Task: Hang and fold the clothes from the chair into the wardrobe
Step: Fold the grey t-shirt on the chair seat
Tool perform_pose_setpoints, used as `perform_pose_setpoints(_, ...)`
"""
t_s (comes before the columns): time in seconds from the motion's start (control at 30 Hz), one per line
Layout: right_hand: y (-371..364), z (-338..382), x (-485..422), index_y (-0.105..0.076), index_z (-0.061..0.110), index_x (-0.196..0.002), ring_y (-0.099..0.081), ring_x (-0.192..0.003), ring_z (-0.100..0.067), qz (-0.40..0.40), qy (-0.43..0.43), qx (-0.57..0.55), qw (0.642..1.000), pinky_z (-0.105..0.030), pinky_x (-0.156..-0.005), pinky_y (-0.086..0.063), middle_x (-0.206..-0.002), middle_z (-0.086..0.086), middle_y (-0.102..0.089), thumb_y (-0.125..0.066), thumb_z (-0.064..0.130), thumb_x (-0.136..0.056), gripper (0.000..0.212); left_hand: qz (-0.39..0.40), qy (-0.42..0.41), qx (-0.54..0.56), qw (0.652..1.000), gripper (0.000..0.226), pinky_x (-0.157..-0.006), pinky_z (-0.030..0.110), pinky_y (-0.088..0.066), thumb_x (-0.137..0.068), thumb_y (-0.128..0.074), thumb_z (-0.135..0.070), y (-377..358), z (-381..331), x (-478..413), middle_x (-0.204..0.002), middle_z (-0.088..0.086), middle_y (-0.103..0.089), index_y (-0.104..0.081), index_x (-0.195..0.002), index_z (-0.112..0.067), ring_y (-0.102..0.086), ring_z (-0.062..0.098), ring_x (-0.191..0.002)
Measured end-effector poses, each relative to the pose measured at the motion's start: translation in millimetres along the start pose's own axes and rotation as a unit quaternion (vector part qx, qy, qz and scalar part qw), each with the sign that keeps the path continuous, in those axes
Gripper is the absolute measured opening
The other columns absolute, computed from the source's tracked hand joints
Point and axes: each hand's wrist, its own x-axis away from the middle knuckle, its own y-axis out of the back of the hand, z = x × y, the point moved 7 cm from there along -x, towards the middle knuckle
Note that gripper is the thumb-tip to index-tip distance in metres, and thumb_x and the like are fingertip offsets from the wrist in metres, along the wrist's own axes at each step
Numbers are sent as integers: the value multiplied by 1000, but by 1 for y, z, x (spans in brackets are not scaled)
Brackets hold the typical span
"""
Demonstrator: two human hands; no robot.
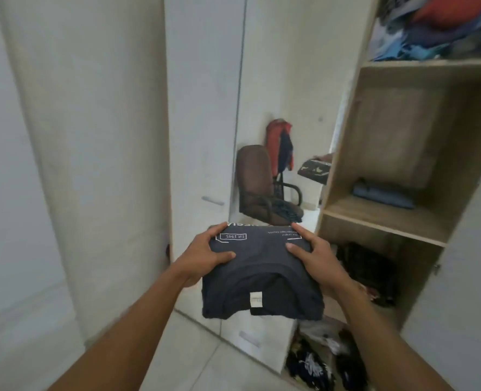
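A folded dark grey T-shirt (261, 266) with white print and a white neck label is held flat in front of me at waist height. My left hand (205, 253) grips its left edge, thumb on top. My right hand (315, 251) grips its right edge the same way. Beyond it stands a brown office chair (254, 182) with dark clothes (288, 211) on its seat and red and navy garments (280, 142) hanging behind it. The open wooden wardrobe (385, 218) is on the right, its middle shelf holding one folded blue garment (380, 193).
The top shelf carries a pile of blue and red clothes (436, 26). Lower compartments hold dark crumpled clothes (369, 272), and more lie at the wardrobe's bottom (315, 362). Closed white wardrobe doors (202, 108) stand left of the chair. A camouflage item (315, 169) lies behind the wardrobe's side.
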Motion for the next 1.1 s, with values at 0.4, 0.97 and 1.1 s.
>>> perform_pose_setpoints(0.4,278,-53,49,-50,21,-143,-64,-97,-9,-214,-61,4,975,-13,-66,-55,-122,-3,-61,-67,7,-92,56,180,-23,-5,983,81,-101,29,-49,-79,-82,-8,-282,-92,-108,-123,-4,-58,-43,-149,-23,-59,7,-105)
perform_pose_setpoints(0.97,441,-112,-222,-37,26,-151,-57,-117,-12,-281,24,122,952,-8,-87,-48,-137,3,-54,-60,-1,-94,66,198,-103,61,973,86,-84,15,-53,-82,-75,4,-409,-122,-435,-124,-12,-55,-36,-152,-26,-59,1,-103)
perform_pose_setpoints(1.1,468,-161,-291,-36,23,-151,-56,-105,-11,-259,-60,95,959,-4,-66,-48,-136,-3,-55,-56,-4,-96,65,223,-76,-2,972,89,-105,31,-47,-83,-75,2,-442,-99,-513,-135,-3,-54,-31,-155,-28,-56,12,-115)
